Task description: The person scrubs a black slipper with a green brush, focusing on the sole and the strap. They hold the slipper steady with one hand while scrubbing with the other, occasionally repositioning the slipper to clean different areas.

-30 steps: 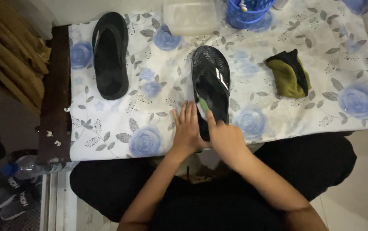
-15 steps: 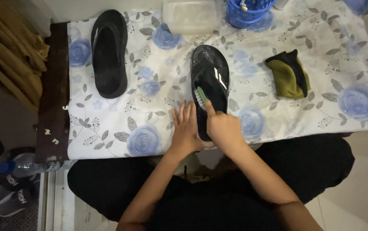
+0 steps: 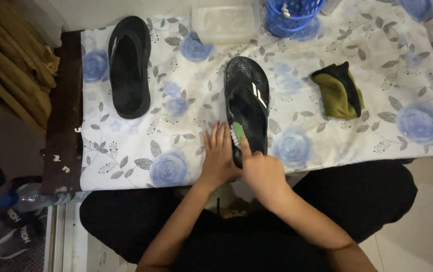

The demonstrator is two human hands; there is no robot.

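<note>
1. Flip-flops: two, both black. One (image 3: 247,103) centre of table, sole down, white marks on strap, heel end at near edge. Other one (image 3: 128,65) far left, well apart, untouched.
2. Left hand (image 3: 219,156): flat, fingers spread, pressed on tablecloth (image 3: 141,136) just left of centre flip-flop's heel, fingertips against its edge. Nothing gripped.
3. Right hand (image 3: 261,171): closed around a brush handle, forefinger extended along it. Brush (image 3: 237,132): one, green head with pale bristles, resting on heel part of centre flip-flop's footbed.
4. Cloth (image 3: 339,93): one, olive-green with black edging, folded, right of centre flip-flop, not touching it.
5. Basket (image 3: 292,15): one, blue plastic, perforated wall, far edge, right of centre. Contents unclear.
6. Container (image 3: 225,22): one, clear plastic, rectangular, far edge, just left of basket.
7. Tablecloth: one, white with blue roses and grey leaves, covering table.
8. Floor, near left: one plastic bottle (image 3: 30,197) with blue cap, lying down; one pair of grey shoes (image 3: 10,229) nearer still.
9. Far left: tan curtain folds (image 3: 10,65).
</note>
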